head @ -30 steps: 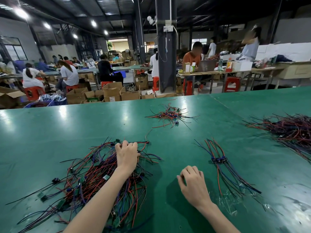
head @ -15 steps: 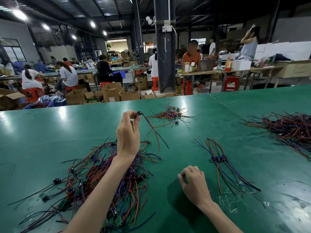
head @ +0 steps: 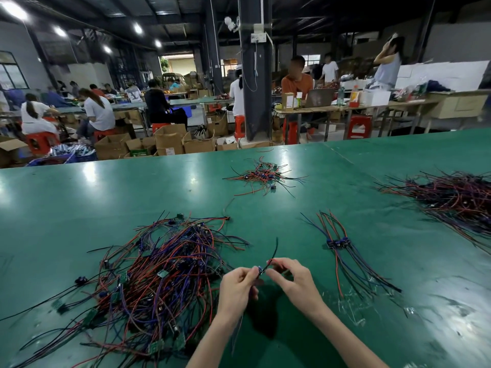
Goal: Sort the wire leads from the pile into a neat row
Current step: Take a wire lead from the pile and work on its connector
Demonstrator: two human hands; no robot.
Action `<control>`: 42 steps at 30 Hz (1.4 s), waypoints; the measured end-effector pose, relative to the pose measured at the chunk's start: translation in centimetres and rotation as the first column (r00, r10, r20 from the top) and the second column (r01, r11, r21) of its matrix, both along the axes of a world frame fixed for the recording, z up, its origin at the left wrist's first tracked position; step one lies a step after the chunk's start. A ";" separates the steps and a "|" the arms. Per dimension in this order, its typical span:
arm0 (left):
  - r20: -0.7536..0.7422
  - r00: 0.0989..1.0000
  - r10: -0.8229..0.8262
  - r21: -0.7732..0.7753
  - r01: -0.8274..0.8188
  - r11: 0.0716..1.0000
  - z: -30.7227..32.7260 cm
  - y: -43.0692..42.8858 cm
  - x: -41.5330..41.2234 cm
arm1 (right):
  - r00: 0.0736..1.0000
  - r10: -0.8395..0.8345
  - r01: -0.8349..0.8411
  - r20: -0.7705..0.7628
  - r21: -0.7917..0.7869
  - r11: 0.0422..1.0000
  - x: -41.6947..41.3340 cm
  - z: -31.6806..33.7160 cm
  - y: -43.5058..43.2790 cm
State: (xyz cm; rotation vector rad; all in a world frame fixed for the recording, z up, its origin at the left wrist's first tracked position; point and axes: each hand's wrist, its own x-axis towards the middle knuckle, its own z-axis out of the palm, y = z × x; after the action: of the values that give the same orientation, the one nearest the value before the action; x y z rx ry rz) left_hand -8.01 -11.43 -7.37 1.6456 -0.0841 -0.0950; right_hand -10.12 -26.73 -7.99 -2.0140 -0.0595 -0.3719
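Right now one wire lead [head: 261, 269] is held up between both hands, just above the green table [head: 79, 197] and near its front edge. The left hand [head: 237, 288] has its fingers curled and pinches the lead on one side of a small blue part; the right hand [head: 295, 281] pinches it on the other side between thumb and forefinger. A black wire end sticks up and away from the grip.

The pile [head: 164, 274] lies just to the left of the hands, a loose tangle of red, blue and black wires with small green boards among them. The row [head: 338, 243] lies to the right, a few leads side by side with their blue parts lined up.

By my reading, the step in hand is straightening a lead picked from the pile before it joins the row. The next move likely calls for carrying it right and laying it parallel to the others, its blue part level with theirs, without disturbing those already placed.

A smaller heap [head: 263, 175] sits farther out on the table, and a large heap [head: 457, 197] lies far right.

No writing can be read; the cardboard boxes [head: 170, 139] beyond the table carry labels too small to make out.
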 end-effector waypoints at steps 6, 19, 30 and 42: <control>0.020 0.999 -0.029 -0.004 0.029 1.000 -0.7 -0.1 -0.8 | 0.988 0.100 -0.055 -0.117 0.345 0.937 -0.1 0.4 0.5; -0.182 0.964 -0.195 -0.263 0.144 0.954 0.6 -0.9 -2.2 | 0.955 0.172 0.050 -0.242 0.701 0.711 0.0 0.7 0.1; -0.231 0.945 -0.232 -0.251 0.172 0.953 0.9 -0.7 -2.4 | 0.947 0.216 0.030 -0.237 0.737 0.675 0.0 0.6 0.1; -0.265 0.933 -0.243 -0.244 0.178 0.953 1.3 -0.2 -2.3 | 0.872 0.376 0.040 -0.313 0.812 0.583 0.1 1.1 -0.3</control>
State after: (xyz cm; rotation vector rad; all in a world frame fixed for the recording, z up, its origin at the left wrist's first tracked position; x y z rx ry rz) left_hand -10.27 -11.61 -6.04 1.3839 -0.0439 -0.4783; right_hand -10.07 -27.04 -6.86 -1.1049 0.1836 0.2160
